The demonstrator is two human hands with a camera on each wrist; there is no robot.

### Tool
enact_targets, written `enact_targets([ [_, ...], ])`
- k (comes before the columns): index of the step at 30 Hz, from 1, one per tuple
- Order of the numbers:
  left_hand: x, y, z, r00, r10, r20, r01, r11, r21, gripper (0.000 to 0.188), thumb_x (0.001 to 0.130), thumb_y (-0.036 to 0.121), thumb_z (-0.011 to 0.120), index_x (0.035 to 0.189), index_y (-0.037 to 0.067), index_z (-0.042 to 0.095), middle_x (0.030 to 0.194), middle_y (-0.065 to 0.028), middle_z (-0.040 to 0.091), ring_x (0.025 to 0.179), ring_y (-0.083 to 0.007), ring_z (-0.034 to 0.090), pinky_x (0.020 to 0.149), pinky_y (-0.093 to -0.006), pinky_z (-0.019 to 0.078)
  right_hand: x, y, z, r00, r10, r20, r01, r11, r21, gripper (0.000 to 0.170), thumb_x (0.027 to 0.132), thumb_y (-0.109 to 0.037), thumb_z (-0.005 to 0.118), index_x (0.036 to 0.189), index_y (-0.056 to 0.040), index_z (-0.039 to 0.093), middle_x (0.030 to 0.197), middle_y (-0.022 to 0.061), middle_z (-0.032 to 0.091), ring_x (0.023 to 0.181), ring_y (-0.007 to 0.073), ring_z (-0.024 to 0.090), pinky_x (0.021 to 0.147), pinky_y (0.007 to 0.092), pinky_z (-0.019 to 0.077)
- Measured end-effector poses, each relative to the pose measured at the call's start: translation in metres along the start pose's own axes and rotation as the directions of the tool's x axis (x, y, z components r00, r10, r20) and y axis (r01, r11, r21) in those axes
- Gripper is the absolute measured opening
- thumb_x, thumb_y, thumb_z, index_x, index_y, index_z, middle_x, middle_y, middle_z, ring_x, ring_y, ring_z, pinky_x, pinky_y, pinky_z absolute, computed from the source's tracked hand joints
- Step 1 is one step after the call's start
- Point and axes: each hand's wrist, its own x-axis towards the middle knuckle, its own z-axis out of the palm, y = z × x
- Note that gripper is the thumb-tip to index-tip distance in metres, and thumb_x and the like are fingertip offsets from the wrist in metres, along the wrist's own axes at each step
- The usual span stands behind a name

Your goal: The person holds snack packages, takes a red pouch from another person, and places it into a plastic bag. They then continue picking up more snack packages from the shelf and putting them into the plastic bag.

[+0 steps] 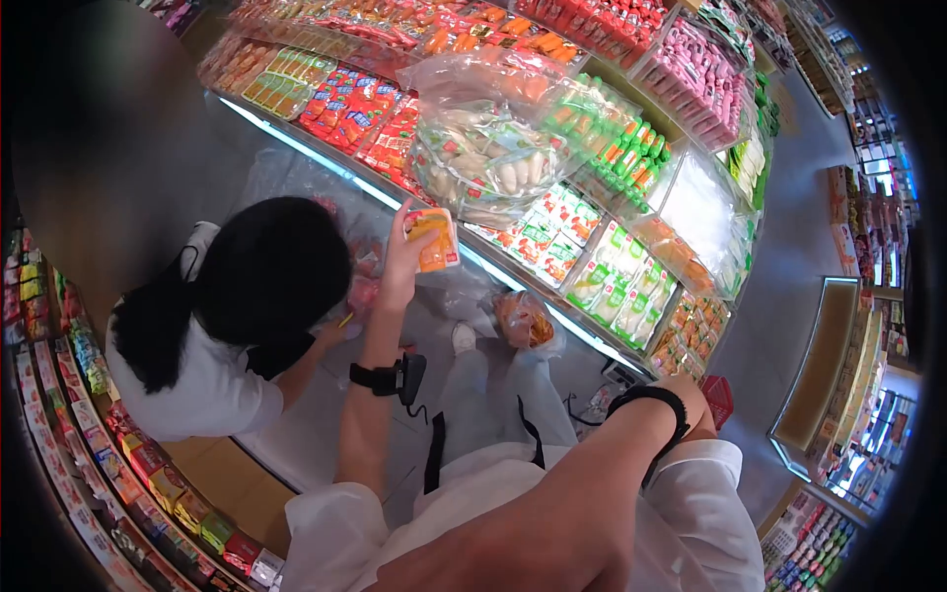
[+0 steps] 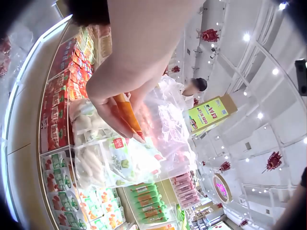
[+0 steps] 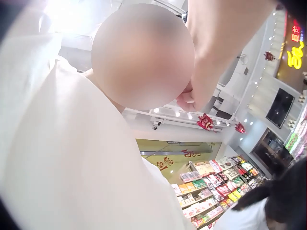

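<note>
My left hand (image 1: pixel 402 259) pinches an orange packet (image 1: pixel 434 240) with a pale edge, over the front edge of a lit display. In the left wrist view the fingers of this hand (image 2: pixel 117 112) lie along the packet (image 2: pixel 128 115), in front of a clear bag of pale, whitish packs (image 2: pixel 93 158). My right arm is bent, its forearm crossing the bottom of the head view. In the right wrist view the right hand (image 3: pixel 187 99) is raised beside a blurred face, its fingers partly hidden; nothing held is visible.
A person with dark hair (image 1: pixel 247 286) is low at the left, beside my left arm. Bins of red (image 1: pixel 350 109), green and pink packs fill the display (image 1: pixel 562 321). A clear bag with orange contents (image 1: pixel 526 321) hangs by my legs. Shelves (image 1: pixel 148 474) curve along the lower left.
</note>
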Motion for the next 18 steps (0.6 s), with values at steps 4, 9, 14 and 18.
enact_targets([
  [4,-0.001,0.011,0.030,0.996,-0.052,0.077,0.051,0.999,0.011,0.066,0.079,-0.005,0.055,0.135,0.011,0.024,0.114,-0.0117,0.049,0.100,-0.0192,0.055,0.081,-0.0310,0.0487,-0.017,-0.026,-0.008,0.996,0.089,-0.024,-0.092,0.971,-0.219,0.025,0.085,-0.003,0.043,0.107,-0.0029,0.055,0.081,0.0112,0.048,0.074,0.0222,0.046,0.065,0.0319,0.0374],
  [9,-0.051,0.022,0.086,0.959,-0.142,0.244,0.180,0.974,-0.139,0.075,0.078,-0.008,0.054,0.138,0.014,0.016,0.121,-0.0119,0.046,0.107,-0.0200,0.051,0.088,-0.0328,0.0445,-0.088,-0.080,-0.063,0.825,0.202,-0.528,-0.508,0.674,-0.536,0.018,0.089,-0.007,0.046,0.102,0.0016,0.054,0.086,0.0073,0.053,0.080,0.0178,0.052,0.071,0.0291,0.0411],
  [14,-0.072,-0.001,0.130,0.910,-0.214,0.354,0.249,0.967,-0.056,0.077,0.078,-0.008,0.055,0.139,0.015,0.014,0.127,-0.0111,0.041,0.113,-0.0192,0.046,0.092,-0.0324,0.0400,-0.220,-0.114,-0.109,0.248,-0.212,-0.945,-0.765,0.557,-0.325,0.015,0.090,-0.010,0.048,0.103,-0.0029,0.051,0.081,0.0013,0.056,0.078,0.0066,0.052,0.069,0.0226,0.0417],
  [18,-0.080,-0.017,0.165,0.851,-0.310,0.423,0.335,0.942,0.017,0.075,0.078,-0.006,0.056,0.139,0.014,0.017,0.130,-0.0100,0.038,0.115,-0.0174,0.043,0.094,-0.0316,0.0374,-0.274,-0.128,-0.106,0.143,-0.327,-0.934,-0.721,0.612,-0.325,0.010,0.088,-0.011,0.052,0.095,-0.0045,0.050,0.075,-0.0014,0.054,0.069,0.0050,0.050,0.061,0.0201,0.0385],
])
